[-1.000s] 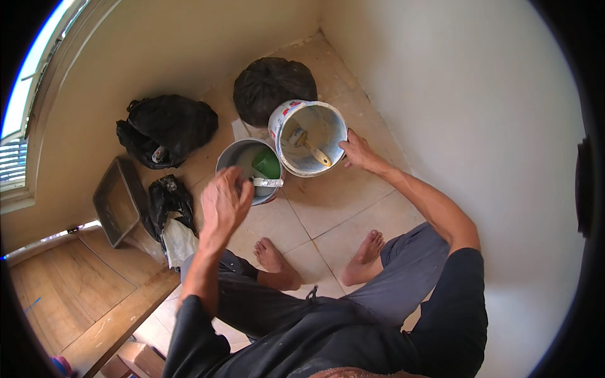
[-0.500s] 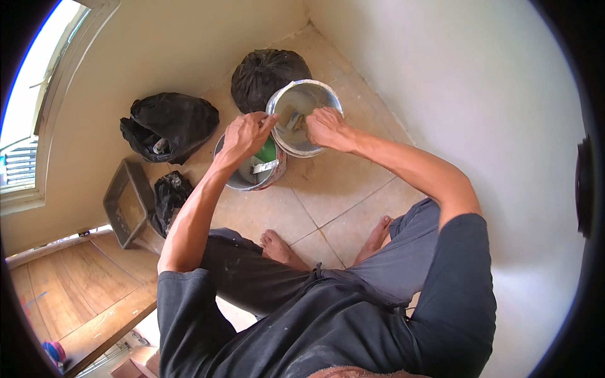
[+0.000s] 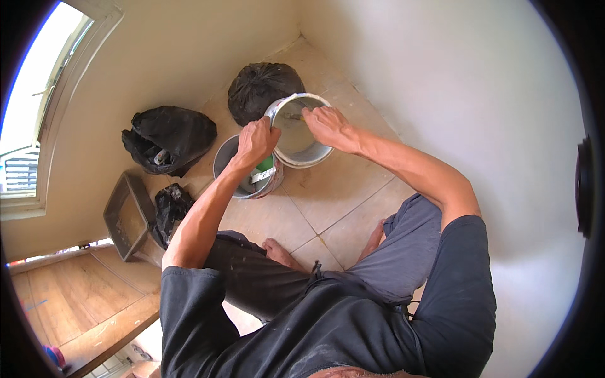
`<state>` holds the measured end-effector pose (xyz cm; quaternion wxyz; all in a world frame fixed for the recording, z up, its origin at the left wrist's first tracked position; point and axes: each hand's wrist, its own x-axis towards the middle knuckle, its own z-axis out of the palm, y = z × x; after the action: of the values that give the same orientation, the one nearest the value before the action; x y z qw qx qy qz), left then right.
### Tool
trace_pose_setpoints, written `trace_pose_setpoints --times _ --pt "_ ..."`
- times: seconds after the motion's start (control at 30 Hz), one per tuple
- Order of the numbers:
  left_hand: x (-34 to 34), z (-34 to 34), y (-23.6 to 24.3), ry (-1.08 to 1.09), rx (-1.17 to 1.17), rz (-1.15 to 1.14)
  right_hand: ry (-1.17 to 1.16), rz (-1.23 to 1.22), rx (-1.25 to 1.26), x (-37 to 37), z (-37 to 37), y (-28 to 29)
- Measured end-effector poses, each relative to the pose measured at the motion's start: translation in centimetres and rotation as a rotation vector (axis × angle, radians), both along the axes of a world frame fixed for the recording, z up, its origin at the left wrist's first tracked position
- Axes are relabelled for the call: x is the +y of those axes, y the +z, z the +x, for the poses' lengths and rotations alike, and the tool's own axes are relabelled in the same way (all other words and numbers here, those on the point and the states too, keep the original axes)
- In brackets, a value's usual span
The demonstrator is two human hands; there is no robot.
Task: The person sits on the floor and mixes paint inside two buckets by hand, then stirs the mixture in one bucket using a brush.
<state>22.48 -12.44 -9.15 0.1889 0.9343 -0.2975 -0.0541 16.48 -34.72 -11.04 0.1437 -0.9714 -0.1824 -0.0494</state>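
A pale, round bucket (image 3: 301, 162) stands on the tiles, with a greyish wet mix (image 3: 291, 140) inside. My left hand (image 3: 257, 142) is closed on its left rim. My right hand (image 3: 329, 128) reaches over the right side, closed around a small tool (image 3: 293, 116) with a yellowish part, its working end down in the bucket. The fingers hide much of this tool, and I cannot tell its exact kind. Beneath my left wrist, a second bucket (image 3: 228, 149) touches the first. It holds something green (image 3: 265, 164) and a flat whitish piece (image 3: 261, 176).
Behind the buckets sits a tied black bag (image 3: 265, 88). Further left are an open black bag (image 3: 176, 135), a smaller one (image 3: 171, 205) and a grey rectangular tub (image 3: 120, 198). A wooden surface (image 3: 75, 293) lies at lower left. Walls meet beyond the buckets; my feet are nearer.
Within the bucket, my right hand and the tool have shifted slightly toward the far left side. My left hand stays at the rim. The whole view has tilted a little.
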Motion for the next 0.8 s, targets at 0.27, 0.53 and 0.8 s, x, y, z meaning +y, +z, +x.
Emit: trace_pose_setpoints --times 0.27,0.53,0.8 --pt "-2.7 1.0 -0.6 -0.146 -0.012 -0.086 -0.155 -0.127 0.006 0.0 0.2 -3.2" --pt "-3.5 1.1 0.5 -0.234 0.035 -0.037 -0.013 -0.086 0.089 1.5 -0.5 -6.0" --pt "-3.1 2.6 1.5 -0.174 0.081 -0.02 0.156 -0.072 -0.201 -0.8 -1.2 -6.2"
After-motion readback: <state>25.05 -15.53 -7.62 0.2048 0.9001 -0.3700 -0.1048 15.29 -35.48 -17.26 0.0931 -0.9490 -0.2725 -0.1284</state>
